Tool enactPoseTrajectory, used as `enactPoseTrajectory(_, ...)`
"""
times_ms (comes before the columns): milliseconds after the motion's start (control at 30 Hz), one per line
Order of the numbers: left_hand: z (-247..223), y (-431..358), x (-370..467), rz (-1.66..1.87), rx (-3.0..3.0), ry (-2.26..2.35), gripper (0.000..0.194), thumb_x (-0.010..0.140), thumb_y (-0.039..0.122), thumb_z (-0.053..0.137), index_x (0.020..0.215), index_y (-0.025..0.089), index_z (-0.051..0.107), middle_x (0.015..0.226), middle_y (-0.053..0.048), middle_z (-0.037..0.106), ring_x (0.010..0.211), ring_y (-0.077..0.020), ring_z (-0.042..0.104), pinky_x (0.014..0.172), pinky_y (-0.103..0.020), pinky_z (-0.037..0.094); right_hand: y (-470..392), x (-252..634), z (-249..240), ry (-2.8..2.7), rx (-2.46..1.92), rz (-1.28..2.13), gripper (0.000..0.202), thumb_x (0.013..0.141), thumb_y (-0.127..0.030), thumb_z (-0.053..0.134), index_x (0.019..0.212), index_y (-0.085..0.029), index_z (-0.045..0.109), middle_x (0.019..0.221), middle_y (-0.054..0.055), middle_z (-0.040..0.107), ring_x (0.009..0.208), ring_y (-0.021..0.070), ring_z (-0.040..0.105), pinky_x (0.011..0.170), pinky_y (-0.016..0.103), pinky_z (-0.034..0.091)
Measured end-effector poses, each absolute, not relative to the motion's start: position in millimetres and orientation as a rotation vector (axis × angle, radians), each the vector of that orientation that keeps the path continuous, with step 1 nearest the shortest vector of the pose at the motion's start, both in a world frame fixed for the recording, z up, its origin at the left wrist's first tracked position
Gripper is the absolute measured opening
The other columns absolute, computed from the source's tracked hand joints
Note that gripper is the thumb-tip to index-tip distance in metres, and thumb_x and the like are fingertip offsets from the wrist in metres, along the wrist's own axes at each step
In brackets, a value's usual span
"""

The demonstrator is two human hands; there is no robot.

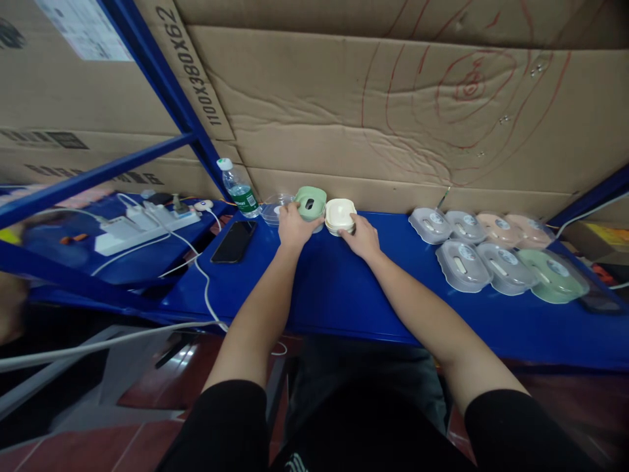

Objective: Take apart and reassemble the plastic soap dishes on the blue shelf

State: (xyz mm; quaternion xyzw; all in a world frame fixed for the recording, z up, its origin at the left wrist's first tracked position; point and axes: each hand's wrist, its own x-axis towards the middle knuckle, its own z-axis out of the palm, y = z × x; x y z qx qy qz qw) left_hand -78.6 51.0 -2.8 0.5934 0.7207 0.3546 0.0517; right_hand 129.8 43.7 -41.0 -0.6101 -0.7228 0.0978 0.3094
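Note:
My left hand (293, 227) grips the near left side of a pale green rounded container (315, 196), which has a dark oblong opening in its top. Against the right side of a cream rounded container (340, 211) my right hand (362, 237) is closed, thumb in front. The two containers stand side by side at the back of the blue table, the cream one with a hollow-looking top. Just left of the green one lies a clear plastic shell (273, 211), partly hidden by my left hand.
A water bottle (242, 191) and a black phone (234, 242) are at the left. Several clear-covered grey, pink and green packs (464, 265) stand in two rows at the right. A power strip (147, 226) with white cables lies beyond the blue frame post; cardboard (314, 118) walls the back.

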Motion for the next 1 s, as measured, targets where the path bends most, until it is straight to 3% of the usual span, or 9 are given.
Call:
enactPoseTrajectory(167, 1.7, 46.4, -77.8, 1.052, 1.784, 2.219, 0.098, 0.074, 0.062, 0.088, 0.152, 0.017, 0.048, 0.144, -0.023, 0.058, 0.139, -0.041, 0.058, 0.116, -0.05, 0.049, 43.7, 130.0, -40.9, -1.904, -1.6, 0.254, 0.063, 0.095, -0.045, 0.07, 0.15, -0.019, 0.055, 0.158, 0.016, 0.06, 0.145, 0.0343, 0.057, 0.12, 0.052, 0.044)
enactPoseTrajectory(400, 0.6, 47.6, -77.2, 1.022, 1.789, 2.233, 0.095, 0.073, 0.061, 0.089, 0.148, 0.017, 0.05, 0.144, -0.024, 0.057, 0.137, -0.0414, 0.059, 0.114, -0.051, 0.051, 37.7, 132.6, -34.9, -1.881, -1.553, 0.169, 0.078, 0.095, -0.049, 0.069, 0.16, -0.016, 0.042, 0.166, 0.019, 0.05, 0.153, 0.0345, 0.047, 0.125, 0.053, 0.037)
enactPoseTrajectory(500, 1.5, 47.3, -76.9, 1.001, 1.808, 2.254, 0.097, 0.073, 0.06, 0.089, 0.15, 0.018, 0.048, 0.146, -0.024, 0.056, 0.139, -0.0417, 0.057, 0.115, -0.052, 0.05, 35.5, 148.7, -20.0, -1.86, -1.554, 0.021, 0.078, 0.097, -0.052, 0.064, 0.161, -0.015, 0.041, 0.17, 0.02, 0.043, 0.157, 0.0352, 0.04, 0.129, 0.058, 0.027)
enactPoseTrajectory(600, 4.8, 45.5, -76.1, 1.0, 1.841, 2.292, 0.096, 0.074, 0.064, 0.087, 0.149, 0.015, 0.05, 0.145, -0.026, 0.057, 0.139, -0.0441, 0.056, 0.115, -0.053, 0.048, 38.5, 185.6, -1.7, -1.783, -1.655, -0.096, 0.075, 0.1, -0.053, 0.059, 0.162, -0.014, 0.041, 0.17, 0.022, 0.042, 0.157, 0.0367, 0.039, 0.128, 0.063, 0.024)
enactPoseTrajectory(767, 7.3, 45.6, -75.3, 1.026, 1.91, 2.308, 0.093, 0.074, 0.063, 0.086, 0.147, 0.015, 0.054, 0.145, -0.026, 0.057, 0.138, -0.046, 0.054, 0.118, -0.057, 0.045, 41.4, 263.1, 5.2, -1.703, -2.045, -0.274, 0.083, 0.093, -0.055, 0.07, 0.157, -0.007, 0.047, 0.169, 0.031, 0.04, 0.157, 0.0499, 0.032, 0.121, 0.08, 0.015)
enactPoseTrajectory(867, 4.9, 48.1, -75.5, 1.013, 1.922, 2.303, 0.091, 0.074, 0.059, 0.086, 0.149, 0.016, 0.054, 0.147, -0.026, 0.056, 0.139, -0.047, 0.053, 0.118, -0.059, 0.044, 29.9, 279.1, -5.2, -1.771, -2.196, -0.239, 0.079, 0.089, -0.055, 0.074, 0.15, -0.009, 0.055, 0.163, 0.031, 0.047, 0.152, 0.0521, 0.039, 0.118, 0.085, 0.015)
enactPoseTrajectory(1000, 1.5, 49.6, -75.4, 0.998, 1.929, 2.304, 0.092, 0.075, 0.058, 0.085, 0.151, 0.017, 0.053, 0.149, -0.025, 0.055, 0.14, -0.0459, 0.053, 0.118, -0.057, 0.044, 6.2, 261.3, -13.2, -2.014, -1.923, -0.311, 0.071, 0.089, -0.049, 0.076, 0.152, -0.021, 0.058, 0.159, 0.021, 0.056, 0.143, 0.0446, 0.05, 0.123, 0.079, 0.015)
